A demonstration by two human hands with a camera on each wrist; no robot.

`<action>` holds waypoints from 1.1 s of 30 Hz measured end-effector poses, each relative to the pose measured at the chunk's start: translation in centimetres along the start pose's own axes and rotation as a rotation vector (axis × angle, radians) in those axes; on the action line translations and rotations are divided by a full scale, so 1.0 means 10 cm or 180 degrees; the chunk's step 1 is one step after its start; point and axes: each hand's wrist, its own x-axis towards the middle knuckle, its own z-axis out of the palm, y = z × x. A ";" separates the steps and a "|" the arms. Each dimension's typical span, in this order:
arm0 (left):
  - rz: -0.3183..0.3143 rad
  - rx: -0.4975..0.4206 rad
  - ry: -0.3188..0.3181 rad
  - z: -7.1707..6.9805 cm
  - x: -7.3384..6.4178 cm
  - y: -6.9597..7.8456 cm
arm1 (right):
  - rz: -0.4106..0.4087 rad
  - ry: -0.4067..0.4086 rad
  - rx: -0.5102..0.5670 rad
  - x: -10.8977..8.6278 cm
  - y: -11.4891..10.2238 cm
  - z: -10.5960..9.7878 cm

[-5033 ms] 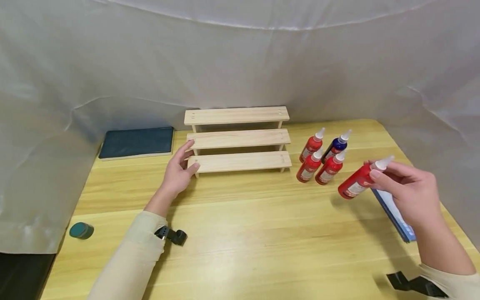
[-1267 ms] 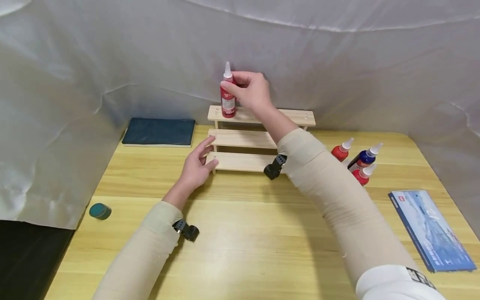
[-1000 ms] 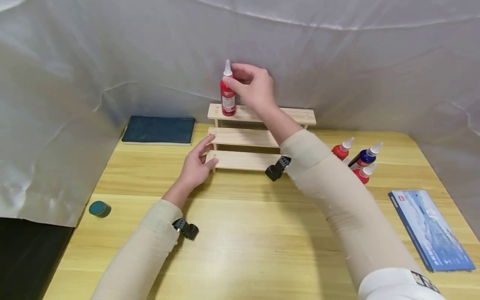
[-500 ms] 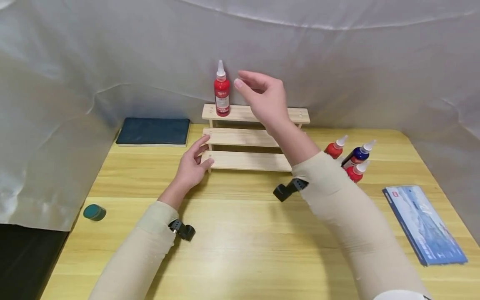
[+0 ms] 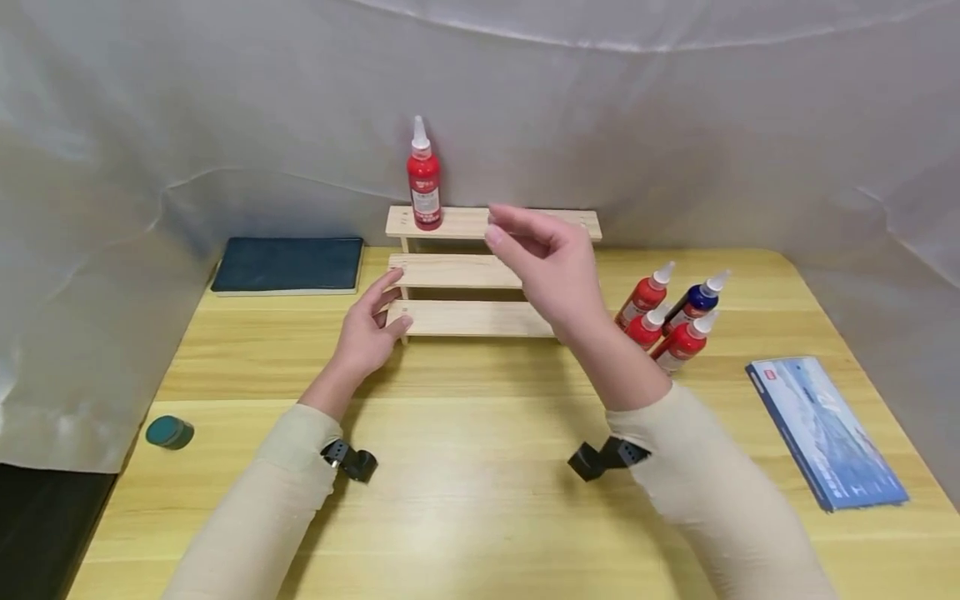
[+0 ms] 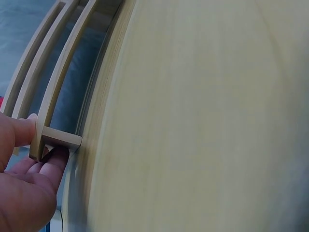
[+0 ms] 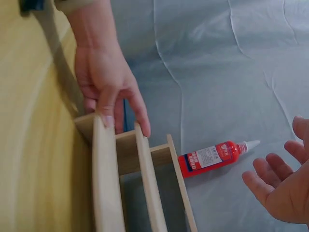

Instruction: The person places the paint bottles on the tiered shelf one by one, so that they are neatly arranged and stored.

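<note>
A three-tier wooden display rack point(image 5: 472, 318) stands at the back of the table, its left end gripped by my left hand point(image 5: 363, 337). In the left wrist view, that hand's thumb and fingers point(image 6: 54, 166) close on the end of the front shelf point(image 6: 58, 79). Upright on the top shelf's left part is a red squeeze bottle point(image 5: 424, 192) with a white pointed nozzle. Apart from it, my right hand point(image 5: 558, 271) hovers before the rack, fingers loosely bent and holding nothing. The right wrist view also shows the bottle point(image 7: 207, 157) on the outer shelf, clear of the right hand point(image 7: 289, 193).
Right of the rack stand three red bottles point(image 5: 681, 343) and a dark blue one point(image 5: 693, 304), partly behind my right forearm. A blue-and-white flat box point(image 5: 828, 433) lies at the right. A dark notebook point(image 5: 288, 265) is back left, a green-lidded jar point(image 5: 169, 432) front left.
My right hand carried the red bottle from the right side onto the top shelf, let go, and has drawn away right and down. My left hand has stayed on the rack.
</note>
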 end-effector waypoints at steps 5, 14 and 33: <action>0.0029 -0.0002 -0.0024 0.00 0.00 0.01 | -0.0004 -0.0016 -0.0005 -0.28 0.03 -0.12; -0.0076 -0.0050 -0.0068 0.00 -0.06 0.19 | 0.0203 -0.0001 -0.0255 -0.70 0.12 -0.39; -0.0006 -0.0041 -0.0021 0.00 0.00 0.00 | 0.0247 0.0511 -0.0754 -1.34 0.38 -1.12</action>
